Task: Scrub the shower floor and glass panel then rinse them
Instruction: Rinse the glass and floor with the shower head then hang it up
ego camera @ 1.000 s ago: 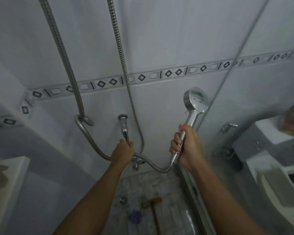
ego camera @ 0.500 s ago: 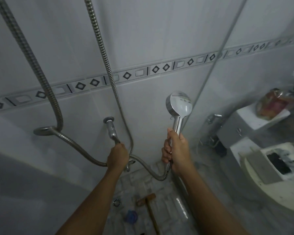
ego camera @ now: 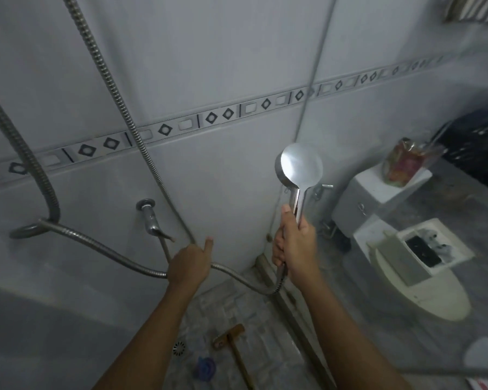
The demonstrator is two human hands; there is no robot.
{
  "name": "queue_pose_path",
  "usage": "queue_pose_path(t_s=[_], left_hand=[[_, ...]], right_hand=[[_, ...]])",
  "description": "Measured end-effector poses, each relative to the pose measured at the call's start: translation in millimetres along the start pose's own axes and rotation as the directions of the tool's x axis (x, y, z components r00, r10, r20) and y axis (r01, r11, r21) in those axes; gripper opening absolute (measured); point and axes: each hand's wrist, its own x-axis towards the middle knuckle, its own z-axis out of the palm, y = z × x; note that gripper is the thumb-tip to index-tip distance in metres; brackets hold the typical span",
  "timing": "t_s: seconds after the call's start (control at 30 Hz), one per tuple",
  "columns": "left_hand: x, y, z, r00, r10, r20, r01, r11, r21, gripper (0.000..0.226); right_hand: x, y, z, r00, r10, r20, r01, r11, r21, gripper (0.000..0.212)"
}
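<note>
- The left hand [ego camera: 189, 263] has come off the tap lever [ego camera: 150, 219], which it gripped a moment ago. It now sits lower and to the right of the lever, at the centre of the frame, with the thumb sticking up.
- Its fingers are hidden behind the back of the hand. The hose [ego camera: 96, 244] runs in on one side and out on the other, so I cannot tell whether the hand holds the hose or just passes in front of it.
- The right hand [ego camera: 295, 249] keeps its fingers wrapped round the handle of the shower head [ego camera: 299, 164], right of centre. The head is upright, and its smooth back now faces the camera, where the spray face showed before.
- No water shows at the head, so whether the tap is running cannot be told.
- The view has swung right, so more of the glass panel [ego camera: 364, 130] fills the right side, with the toilet [ego camera: 417, 280] seen through it.
- The shower floor [ego camera: 237, 305] lies at bottom centre. A wooden-handled brush [ego camera: 228, 337] and a blue scrubber [ego camera: 206, 367] lie on it near the drain [ego camera: 179, 348], neither in hand.
- With the tools down and the head raised, this looks like the start of rinsing, probably the glass first.
</note>
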Motion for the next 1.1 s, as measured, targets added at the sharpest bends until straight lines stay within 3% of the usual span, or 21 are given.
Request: queue_pose_path(t_s=[0.17, 0.37, 0.5, 0.7, 1.1], left_hand=[[-54, 70, 9, 0.986, 0.164, -0.021, -0.161, 0.983, 0.087, 0.097], [-126, 141, 29, 0.931, 0.354, -0.086, -0.339, 0.929, 0.145, 0.081], [-182, 176, 38, 0.914, 0.388, -0.117, -0.386, 0.922, 0.04, 0.062], [-254, 206, 56, 0.876, 0.448, -0.179, -0.455, 0.89, 0.004, 0.057], [-341, 235, 84, 0.86, 0.495, -0.123, -0.499, 0.867, -0.003, 0.052]], right_hand=[[-21, -43, -74, 0.983, -0.158, -0.091, 0.157, 0.987, -0.021, 0.056], [-59, -87, -161, 0.949, -0.29, -0.125, 0.281, 0.956, -0.088, 0.056], [-92, -104, -210, 0.934, -0.333, -0.128, 0.323, 0.942, -0.094, 0.054], [-138, -102, -273, 0.914, -0.375, -0.156, 0.364, 0.926, -0.098, 0.056], [-206, -99, -343, 0.887, -0.422, -0.187, 0.381, 0.898, -0.222, 0.068]])
